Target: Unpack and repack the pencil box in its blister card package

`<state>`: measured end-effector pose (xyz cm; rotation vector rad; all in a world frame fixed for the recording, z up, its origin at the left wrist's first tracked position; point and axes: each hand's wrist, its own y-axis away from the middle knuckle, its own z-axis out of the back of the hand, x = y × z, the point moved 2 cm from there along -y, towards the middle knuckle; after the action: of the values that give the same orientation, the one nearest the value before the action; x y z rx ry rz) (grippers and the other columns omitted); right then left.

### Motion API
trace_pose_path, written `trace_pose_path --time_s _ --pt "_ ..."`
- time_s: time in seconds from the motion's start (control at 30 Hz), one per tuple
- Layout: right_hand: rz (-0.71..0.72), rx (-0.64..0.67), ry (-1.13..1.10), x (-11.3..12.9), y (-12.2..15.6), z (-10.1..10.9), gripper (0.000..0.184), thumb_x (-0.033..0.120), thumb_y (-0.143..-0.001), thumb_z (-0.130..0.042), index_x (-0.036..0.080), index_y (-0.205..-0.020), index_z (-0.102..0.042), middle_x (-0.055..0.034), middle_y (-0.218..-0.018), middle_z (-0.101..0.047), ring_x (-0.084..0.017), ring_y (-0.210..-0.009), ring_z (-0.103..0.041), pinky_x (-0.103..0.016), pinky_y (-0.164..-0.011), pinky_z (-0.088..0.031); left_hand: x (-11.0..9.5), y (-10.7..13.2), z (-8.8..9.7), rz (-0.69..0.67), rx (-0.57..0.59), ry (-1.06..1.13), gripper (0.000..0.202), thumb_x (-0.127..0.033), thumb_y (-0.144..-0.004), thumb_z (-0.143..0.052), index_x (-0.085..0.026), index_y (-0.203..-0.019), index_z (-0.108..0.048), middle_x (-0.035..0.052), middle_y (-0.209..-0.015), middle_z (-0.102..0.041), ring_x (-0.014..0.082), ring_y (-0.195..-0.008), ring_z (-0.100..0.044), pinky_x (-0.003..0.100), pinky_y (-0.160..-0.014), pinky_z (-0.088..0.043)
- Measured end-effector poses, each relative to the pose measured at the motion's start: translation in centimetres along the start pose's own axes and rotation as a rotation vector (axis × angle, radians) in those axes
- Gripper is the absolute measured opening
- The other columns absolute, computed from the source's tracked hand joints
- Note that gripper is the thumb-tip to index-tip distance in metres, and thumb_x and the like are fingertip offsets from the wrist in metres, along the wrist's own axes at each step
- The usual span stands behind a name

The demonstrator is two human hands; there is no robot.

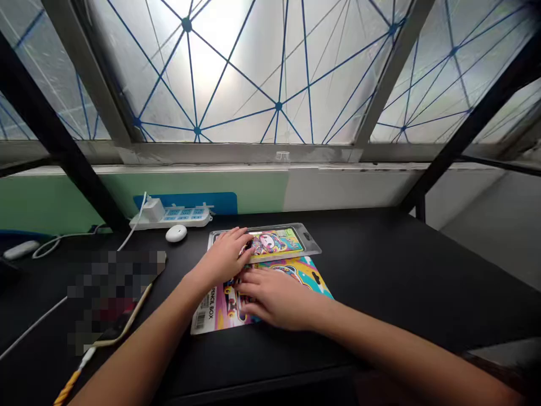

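Pressing palm-down, both hands sit mid-surface, a bit nearer the back edge. The left hand (226,256) lies on the left end of a clear pack (279,241), fingers loosely bent, closed round nothing. The right hand (274,298) lies flat on a printed card (215,311), fingers stretched out toward the left. The card lies just in front of the pack and touches it; its near left corner points at the front edge.

Room: the surface (401,270) is bare from the card to the right edge. A dark strip stays free along the front edge. The left side is crowded.

Hard to see: the right hand covers most of the card's middle, and only "PENCIL BOX" reads. A blurred patch (112,296) hides whatever lies toward the left edge. Fingertips where the hands meet can't be told apart.

Count:
- Two hands, one pack, one card.
- One power strip (177,216) at the back edge, with one white plug (153,210) in it.
- One round white puck (176,233) just in front of it.
- One orange braided cable (67,388) at the front left corner.
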<state>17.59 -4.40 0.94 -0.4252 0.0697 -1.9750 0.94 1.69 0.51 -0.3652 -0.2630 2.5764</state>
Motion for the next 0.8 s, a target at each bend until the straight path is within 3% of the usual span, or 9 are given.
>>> trace_pose_path --time_s 0.1,0.17,0.3,0.4,0.63,0.8 --pt "-0.008 -0.098 0.081 -2.6 0.1 1.8 0.029 0.032 -0.102 -0.046 0.018 -0.095 -0.070 -0.0071 -0.090 -0.072 -0.020 -0.085 -0.065 -0.032 -0.080 -0.047 -0.1 0.0 0.0 -0.009 -0.003 0.001 0.043 -0.038 -0.101 -0.045 -0.015 -0.135 -0.059 0.0151 -0.148 -0.052 0.0323 -0.141 -0.042 0.050 -0.115 -0.034" --pt "-0.093 -0.158 0.132 -5.0 0.3 3.0 0.030 0.032 -0.101 -0.045 0.018 -0.091 -0.070 -0.0078 -0.085 -0.070 -0.021 -0.082 -0.063 -0.035 -0.078 -0.046 -0.1 0.0 0.1 -0.004 0.003 0.004 0.043 -0.039 -0.101 -0.045 -0.016 -0.135 -0.058 0.0148 -0.148 -0.052 0.0322 -0.141 -0.042 0.051 -0.116 -0.034" --pt "-0.364 -0.173 0.117 -10.4 1.2 4.6 0.026 0.038 -0.096 -0.054 0.019 -0.105 -0.069 -0.0099 -0.098 -0.066 -0.024 -0.091 -0.061 -0.036 -0.081 -0.047 -0.3 0.1 0.2 0.029 0.026 0.004 0.044 -0.040 -0.102 -0.042 -0.018 -0.137 -0.056 0.0135 -0.150 -0.049 0.0329 -0.142 -0.040 0.054 -0.115 -0.033" --pt "-0.436 -0.129 0.061 -12.9 1.6 5.1 0.037 0.049 -0.091 -0.060 0.021 -0.115 -0.067 -0.0095 -0.103 -0.062 -0.023 -0.090 -0.061 -0.036 -0.079 -0.050 -0.4 0.2 0.2 0.044 0.037 0.005 0.044 -0.041 -0.103 -0.040 -0.019 -0.137 -0.054 0.0125 -0.151 -0.048 0.0334 -0.143 -0.039 0.056 -0.115 -0.033" --pt "-0.499 0.186 0.003 -13.7 0.1 6.6 0.062 0.064 -0.075 -0.071 0.022 -0.120 -0.067 -0.0126 -0.117 -0.056 -0.032 -0.114 -0.055 -0.040 -0.095 -0.048 -0.3 0.2 0.0 0.036 0.017 -0.010 0.043 -0.041 -0.102 -0.041 -0.019 -0.137 -0.054 0.0124 -0.151 -0.049 0.0321 -0.142 -0.039 0.053 -0.115 -0.032" --pt "-0.547 0.229 0.102 -13.7 -1.1 6.8 0.060 0.063 -0.070 -0.076 0.022 -0.113 -0.069 -0.0132 -0.118 -0.056 -0.033 -0.110 -0.056 -0.041 -0.090 -0.049 -0.3 0.2 0.1 0.036 -0.003 0.000 0.044 -0.041 -0.102 -0.043 -0.018 -0.138 -0.052 0.0115 -0.149 -0.051 0.0311 -0.142 -0.040 0.051 -0.115 -0.033"
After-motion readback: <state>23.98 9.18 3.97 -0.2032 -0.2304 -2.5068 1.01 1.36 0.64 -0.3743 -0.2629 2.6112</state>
